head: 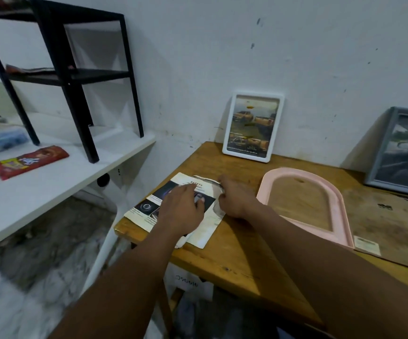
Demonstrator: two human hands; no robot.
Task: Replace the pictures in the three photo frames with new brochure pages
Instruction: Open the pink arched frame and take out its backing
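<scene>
A brochure (149, 209) with a "SAFETY" heading lies on the left corner of the wooden table (242, 250). My left hand (181, 209) rests flat on its page, fingers straight. My right hand (234, 199) pinches the torn right edge of the page with curled fingers. To the right lies an empty pink arched frame (340, 211), flat on the table. A white frame (253, 127) with a picture of trucks leans upright against the wall. A grey frame (403, 152) with a car-interior picture leans at the far right.
A brown backing board (393, 228) with a small label lies at the table's right. A white shelf (51, 192) at the left carries a black metal rack (76, 77), red snack packets (29, 161) and a blue item. Floor shows below between shelf and table.
</scene>
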